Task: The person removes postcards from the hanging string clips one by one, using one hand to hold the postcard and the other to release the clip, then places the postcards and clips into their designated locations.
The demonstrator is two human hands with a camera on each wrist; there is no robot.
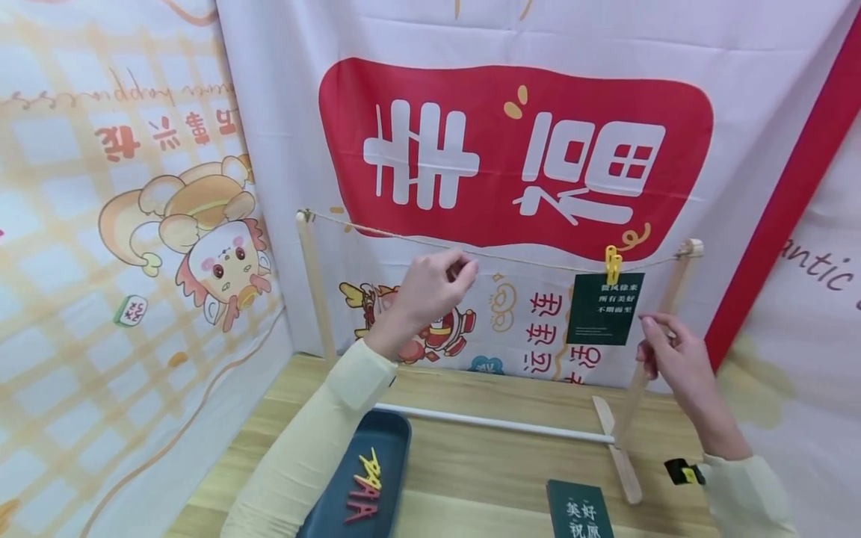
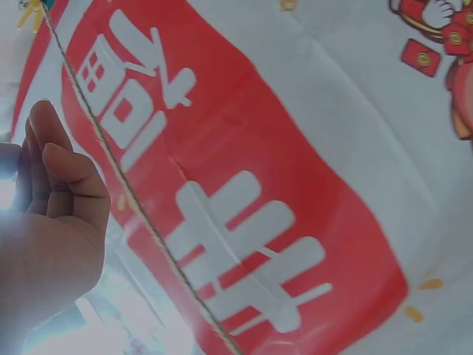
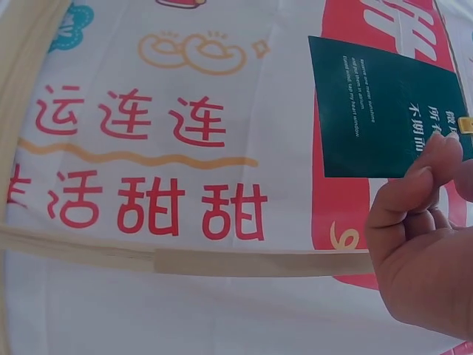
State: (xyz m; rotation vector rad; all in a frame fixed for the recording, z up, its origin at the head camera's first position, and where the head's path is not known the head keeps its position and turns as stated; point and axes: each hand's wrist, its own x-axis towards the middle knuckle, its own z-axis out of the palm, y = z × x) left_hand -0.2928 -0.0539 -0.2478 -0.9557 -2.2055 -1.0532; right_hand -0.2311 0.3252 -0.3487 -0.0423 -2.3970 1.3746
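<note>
A dark green card (image 1: 603, 310) with white writing hangs from a twine string (image 1: 430, 243), held by a yellow clothespin (image 1: 613, 264) at its top edge. My right hand (image 1: 679, 359) is just right of the card's lower corner, its fingers loosely bent and holding nothing. In the right wrist view those fingers (image 3: 414, 194) overlap the card (image 3: 377, 111). Toward the middle, my left hand (image 1: 433, 288) hovers just below the string with loosely curled fingers and an empty grasp. The left wrist view has this hand (image 2: 59, 200) beside the string (image 2: 137, 200).
Wooden posts (image 1: 315, 291) hold the string, with a white bar (image 1: 498, 424) joining them low down. A blue tray (image 1: 397, 441) carries several yellow and red clothespins (image 1: 364, 489). Green cards (image 1: 580, 510) lie on the wooden table (image 1: 471, 478). Printed cloth (image 1: 282, 112) stands behind.
</note>
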